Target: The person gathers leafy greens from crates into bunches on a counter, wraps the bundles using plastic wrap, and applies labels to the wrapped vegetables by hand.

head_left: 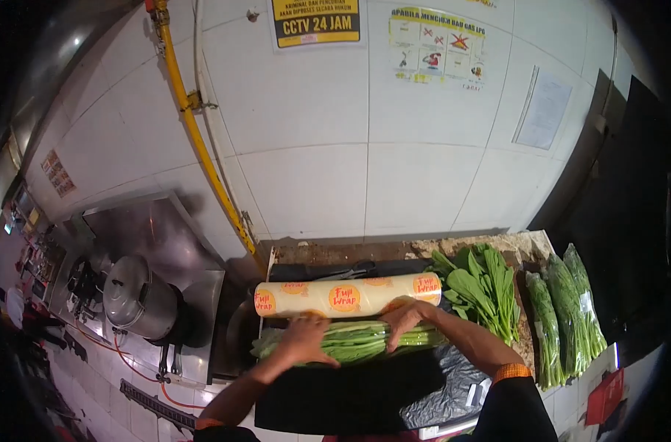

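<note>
A long bundle of green-stalked leafy vegetables (357, 342) lies sideways in front of me, with shiny clear film around it. My left hand (306, 342) grips its left part, thumb on the near side and fingers over the far side. Farther right, my right hand (407, 321) clasps the same bundle, thumb pointing toward me. Just behind it lies a big roll of cling film (345, 297) printed "Fuji Wrap", close to the fingers of both hands. Black plastic (350, 394) covers the near side of the worktop.
Loose leafy greens (483, 289) lie right of the roll. Several plastic-wrapped vegetable bundles (567, 317) are at the far right. Scissors (354, 270) rest behind the roll. On the left, a lidded metal pot (133, 295) stands on a stove; a yellow pipe (203, 144) runs down the wall.
</note>
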### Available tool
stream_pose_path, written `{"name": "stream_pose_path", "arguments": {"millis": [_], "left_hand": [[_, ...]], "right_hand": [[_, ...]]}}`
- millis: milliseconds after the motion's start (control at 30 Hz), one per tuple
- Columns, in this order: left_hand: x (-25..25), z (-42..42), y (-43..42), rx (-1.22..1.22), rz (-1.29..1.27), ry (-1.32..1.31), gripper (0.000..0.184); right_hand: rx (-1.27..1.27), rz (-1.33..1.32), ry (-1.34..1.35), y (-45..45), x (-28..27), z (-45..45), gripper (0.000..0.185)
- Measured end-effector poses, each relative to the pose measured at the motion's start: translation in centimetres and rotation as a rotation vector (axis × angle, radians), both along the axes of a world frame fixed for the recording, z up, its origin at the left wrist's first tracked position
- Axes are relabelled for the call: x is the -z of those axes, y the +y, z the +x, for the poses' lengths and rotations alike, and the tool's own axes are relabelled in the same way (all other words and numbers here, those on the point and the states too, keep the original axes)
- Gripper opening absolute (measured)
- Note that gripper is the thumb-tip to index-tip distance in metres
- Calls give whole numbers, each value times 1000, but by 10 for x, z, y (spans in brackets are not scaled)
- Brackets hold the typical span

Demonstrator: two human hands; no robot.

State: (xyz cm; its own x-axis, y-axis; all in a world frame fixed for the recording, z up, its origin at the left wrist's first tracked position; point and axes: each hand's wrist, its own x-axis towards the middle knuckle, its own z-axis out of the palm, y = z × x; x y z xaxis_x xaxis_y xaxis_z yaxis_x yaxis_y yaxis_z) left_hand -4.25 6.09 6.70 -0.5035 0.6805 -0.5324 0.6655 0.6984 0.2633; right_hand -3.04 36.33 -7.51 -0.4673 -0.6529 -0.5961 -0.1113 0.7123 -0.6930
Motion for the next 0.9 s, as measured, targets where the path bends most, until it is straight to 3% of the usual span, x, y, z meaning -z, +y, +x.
{"name": "stream_pose_path", "arguments": {"millis": [67, 100, 133, 233, 300, 333, 367, 433, 467, 533, 600, 667, 800, 900], "left_hand": [[3, 38, 32, 166, 482, 361, 96], [8, 48, 51, 128, 454, 376, 98], [16, 52, 67, 89, 429, 395, 99], [32, 48, 75, 42, 427, 322, 97], [32, 49, 75, 77, 339, 300, 93], [32, 47, 77, 64, 340, 294, 93], [32, 45, 79, 55, 363, 301, 92], [35, 41, 80, 66, 433, 371, 88], [34, 40, 81, 71, 431, 372, 88], [32, 38, 83, 77, 353, 248, 85], [27, 39, 81, 81, 454, 345, 79], [16, 31, 86, 113, 301, 93, 78], [0, 16, 97, 302, 277, -86, 75], [30, -9, 104, 294, 205, -287, 67]], "right_hand": [[1, -17, -217, -24, -98, 10, 79], [19, -33, -122, -19, -72, 9, 76], [28, 196, 41, -38, -150, 22, 72], [87, 210, 140, -28, -132, 36, 69], [172, 221, 378, -31, -185, 51, 72], [310, 390, 304, -32, -189, 34, 73], [295, 320, 1161, -26, -166, 37, 81], [297, 268, 1205, -24, -114, 8, 86], [299, 216, 1256, -31, -114, 3, 91], [274, 303, 1122, -29, -120, -4, 95], [249, 379, 977, -33, -123, -4, 99], [275, 375, 1001, -33, -117, -2, 100], [249, 373, 922, -31, -130, -8, 98], [256, 328, 810, -25, -132, -22, 98]]}}
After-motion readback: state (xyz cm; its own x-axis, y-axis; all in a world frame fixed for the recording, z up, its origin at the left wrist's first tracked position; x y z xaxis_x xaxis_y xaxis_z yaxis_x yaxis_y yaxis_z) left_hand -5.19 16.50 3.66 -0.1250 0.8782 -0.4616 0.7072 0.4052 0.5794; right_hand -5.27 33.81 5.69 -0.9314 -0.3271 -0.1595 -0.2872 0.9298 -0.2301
